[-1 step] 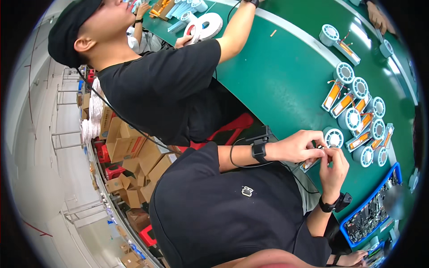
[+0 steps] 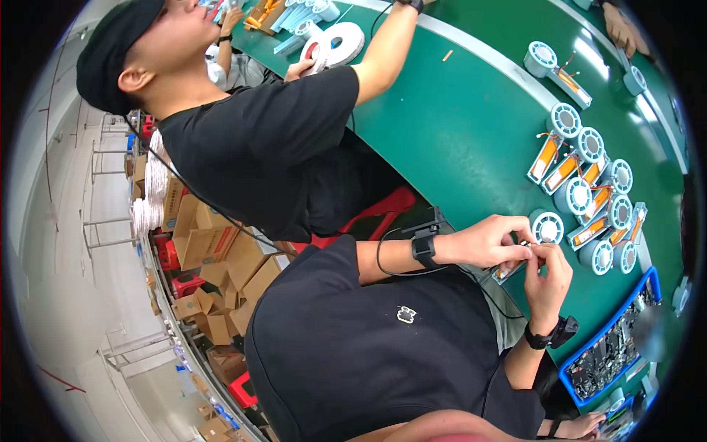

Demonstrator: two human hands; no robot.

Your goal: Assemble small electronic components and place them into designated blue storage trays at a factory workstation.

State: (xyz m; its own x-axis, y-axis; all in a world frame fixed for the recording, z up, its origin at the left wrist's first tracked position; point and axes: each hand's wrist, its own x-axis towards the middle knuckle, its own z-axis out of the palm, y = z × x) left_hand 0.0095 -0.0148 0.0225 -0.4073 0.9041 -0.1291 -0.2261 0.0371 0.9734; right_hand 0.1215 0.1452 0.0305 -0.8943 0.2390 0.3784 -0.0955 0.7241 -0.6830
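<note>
My left hand (image 2: 492, 241) reaches in from the left, thumb and fingers pinched together. My right hand (image 2: 549, 278) comes up from below, its fingertips pinched against those of the left. Between them is something small that I cannot make out. Both hands are over a light-blue handheld fan body (image 2: 547, 227), whose round grille shows just beyond the fingers. Part of its open handle (image 2: 504, 274) shows below my left hand; the rest is hidden. Several similar fan bodies (image 2: 574, 195) lie close by on the right, with orange batteries and thin wires in their open handles.
A blue-rimmed tray (image 2: 565, 376) of dark circuit boards stands at the right on the green table (image 2: 449, 132). One more fan body (image 2: 542, 57) lies farther off. Left of me sits a person in black (image 2: 258, 140) with a white tape roll (image 2: 345, 43). Cardboard boxes (image 2: 210, 236) stand behind.
</note>
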